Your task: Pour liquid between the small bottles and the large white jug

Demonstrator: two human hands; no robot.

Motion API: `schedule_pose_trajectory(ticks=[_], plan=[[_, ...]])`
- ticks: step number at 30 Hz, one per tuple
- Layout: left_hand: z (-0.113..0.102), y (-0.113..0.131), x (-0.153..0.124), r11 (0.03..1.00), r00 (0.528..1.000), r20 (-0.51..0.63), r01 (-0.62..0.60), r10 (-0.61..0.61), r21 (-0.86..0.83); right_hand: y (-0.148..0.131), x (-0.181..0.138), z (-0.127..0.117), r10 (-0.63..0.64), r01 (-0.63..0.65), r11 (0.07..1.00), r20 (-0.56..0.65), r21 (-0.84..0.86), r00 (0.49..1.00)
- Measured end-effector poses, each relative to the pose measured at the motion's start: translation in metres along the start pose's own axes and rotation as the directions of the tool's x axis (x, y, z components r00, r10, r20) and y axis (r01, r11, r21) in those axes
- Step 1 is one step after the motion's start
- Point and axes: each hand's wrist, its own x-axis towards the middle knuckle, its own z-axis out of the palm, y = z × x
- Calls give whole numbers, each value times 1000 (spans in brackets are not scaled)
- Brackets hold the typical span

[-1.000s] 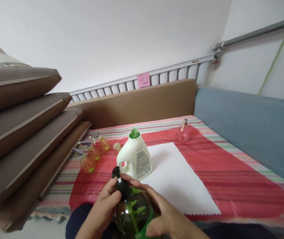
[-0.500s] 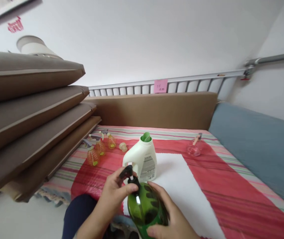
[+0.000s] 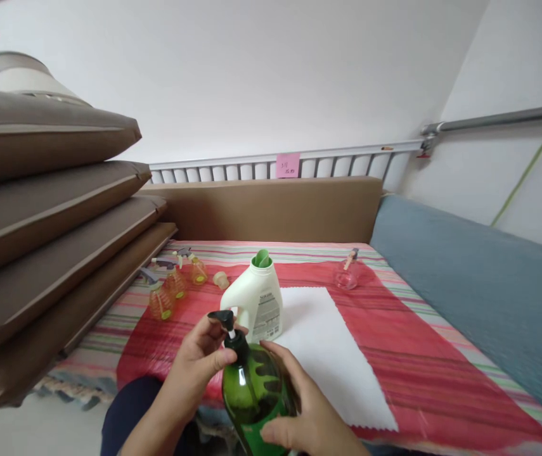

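Bottle (image 3: 256, 396) of green glass sat low in front of me, above my lap, my right hand (image 3: 306, 411) wrapped round its belly to steady it while my left hand (image 3: 199, 361) pinched the black pump (image 3: 225, 323) collar; the white jug (image 3: 254, 304) stood just behind on the bed.

I see my right hand (image 3: 309, 411) wrapped around the body of a green pump bottle (image 3: 256, 396), near the bottom edge. My left hand (image 3: 199, 364) pinches its black pump head (image 3: 225, 323). Just beyond stands a white jug (image 3: 254, 304) with a green spout, beside a white cloth (image 3: 332, 354) on the red striped cover (image 3: 442, 354). Small yellow spray bottles (image 3: 168, 291) sit far left.
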Motion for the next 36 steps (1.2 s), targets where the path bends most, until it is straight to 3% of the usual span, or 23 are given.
schedule_pose_trajectory(ticks=[4, 10, 17, 25, 30, 36], plan=[[-5, 2, -2, 999, 992, 117, 44, -42, -17, -2, 0, 1, -2, 2, 1000, -19, -5, 1000], [-1, 5, 2, 999, 1000, 15, -26, 25, 26, -1, 0, 5, -15, 15, 999, -13, -32, 1000], [-10, 4, -2, 997, 989, 135, 48, -56, 61, 3, 2, 4, -23, 23, 1000, -25, 12, 999], [-3, 1, 3, 999, 999, 21, -44, 44, 24, 3, 3, 6, -32, 32, 999, -16, -12, 999], [-9, 4, 1, 994, 990, 117, 71, -81, 89, 4, 3, 5, -22, 20, 999, -36, -35, 999], [-9, -1, 3, 993, 998, 59, -10, 3, 119, 3, 2, 6, -4, 3, 999, -40, -46, 999]])
